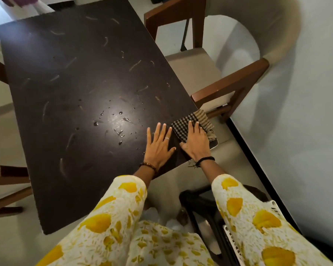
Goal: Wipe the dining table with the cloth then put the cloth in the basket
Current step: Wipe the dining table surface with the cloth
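Note:
The dark dining table (69, 93) fills the left and middle of the head view, with water drops (112, 121) and smeared streaks on its top. A black-and-cream checked cloth (190, 121) lies at the table's near right corner, partly hanging over the edge. My right hand (195, 142) presses flat on the cloth, fingers spread. My left hand (159, 144) rests flat on the bare tabletop just left of it, touching no cloth. A white slotted basket (273, 207) shows at the lower right, mostly hidden by my right sleeve.
A wooden armchair (229, 93) with a beige seat stands against the table's right side. Another wooden chair (6, 181) is at the left edge. A dark stand (198, 204) sits on the floor below my arms. A white wall (306, 112) runs along the right.

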Available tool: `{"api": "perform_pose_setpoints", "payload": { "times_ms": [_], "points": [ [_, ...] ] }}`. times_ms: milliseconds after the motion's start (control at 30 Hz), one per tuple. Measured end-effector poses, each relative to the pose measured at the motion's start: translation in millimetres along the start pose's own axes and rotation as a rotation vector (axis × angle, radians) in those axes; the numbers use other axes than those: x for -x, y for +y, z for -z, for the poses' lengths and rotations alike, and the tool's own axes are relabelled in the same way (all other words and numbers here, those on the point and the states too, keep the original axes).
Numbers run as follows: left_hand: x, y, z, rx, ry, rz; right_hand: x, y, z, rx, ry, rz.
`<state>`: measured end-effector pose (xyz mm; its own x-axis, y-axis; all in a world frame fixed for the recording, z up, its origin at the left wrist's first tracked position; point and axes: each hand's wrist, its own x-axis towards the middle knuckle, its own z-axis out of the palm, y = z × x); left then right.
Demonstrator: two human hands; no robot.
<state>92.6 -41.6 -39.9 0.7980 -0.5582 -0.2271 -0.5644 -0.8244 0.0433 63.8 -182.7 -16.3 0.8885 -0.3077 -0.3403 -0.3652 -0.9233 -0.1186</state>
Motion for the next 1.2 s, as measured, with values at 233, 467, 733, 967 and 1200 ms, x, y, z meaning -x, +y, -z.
{"api": "perform_pose_setpoints", "payload": {
  "times_ms": [233, 467, 733, 967, 1200],
  "points": [
    [7, -18, -26, 0.167, 0.115, 0.018, -14, -26, 16, 0.18, 0.013, -0.049],
    [-20, -98, -2, 0.35, 0.277, 0.14, -45, -85, 74, -0.468, 0.082, -0.023],
    [-42, -267, 28, 0.357, 0.34, 0.447, -153, -208, 110, -0.77, -0.082, 0.173],
    [-91, -432, 29, 0.277, 0.356, 0.613, -258, -319, 114, -0.478, 0.053, 0.596],
    [-139, -541, 28, 0.324, 0.391, 0.779, -334, -418, 101, -0.15, 0.267, 0.891]
  ]
}}
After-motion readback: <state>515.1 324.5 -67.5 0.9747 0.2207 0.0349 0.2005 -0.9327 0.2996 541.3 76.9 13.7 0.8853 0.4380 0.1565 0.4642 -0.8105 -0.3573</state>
